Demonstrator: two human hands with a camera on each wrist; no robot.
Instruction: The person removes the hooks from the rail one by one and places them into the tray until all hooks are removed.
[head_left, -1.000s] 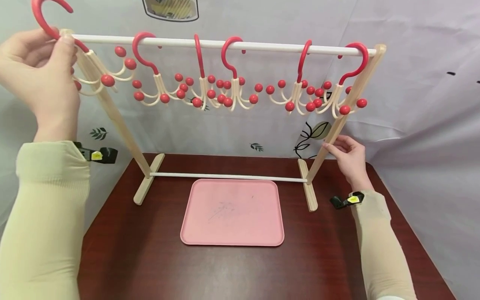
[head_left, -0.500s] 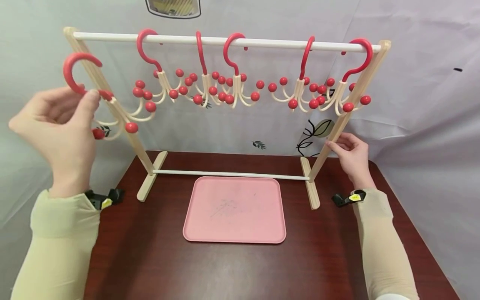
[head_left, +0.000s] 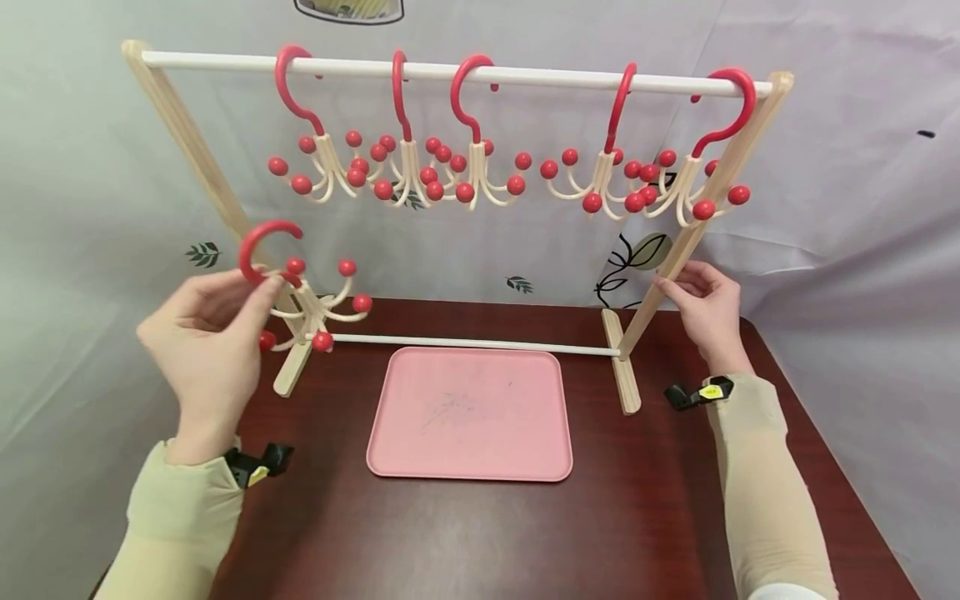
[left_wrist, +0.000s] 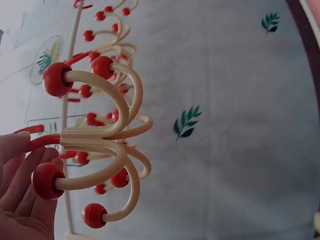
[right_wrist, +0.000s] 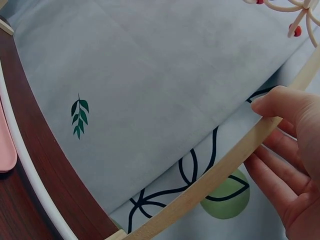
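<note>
My left hand (head_left: 213, 350) pinches the red hook of a multi-arm hanger (head_left: 315, 308), whose cream arms end in red balls. It is off the rail, held low in front of the rack's left post (head_left: 191, 137). The left wrist view has this hanger (left_wrist: 95, 137) close up, the hook between thumb and fingers. My right hand (head_left: 705, 304) grips the rack's right wooden post (head_left: 660, 271), thumb in front and fingers behind, as the right wrist view also has it. Several similar hangers, one of them a hanger (head_left: 477, 167) near the middle, hang from the white top rail (head_left: 555, 77).
A pink tray (head_left: 468, 417) lies on the dark red-brown table (head_left: 465, 533), just in front of the rack's lower white bar (head_left: 450, 342). Wooden feet (head_left: 626, 387) support the rack. Behind it hangs a pale cloth (head_left: 450, 258) printed with leaves.
My left hand has carried the hanger from beside the top rail's left end down and to the right. My right hand stays on the right post. The view has tilted slightly.
</note>
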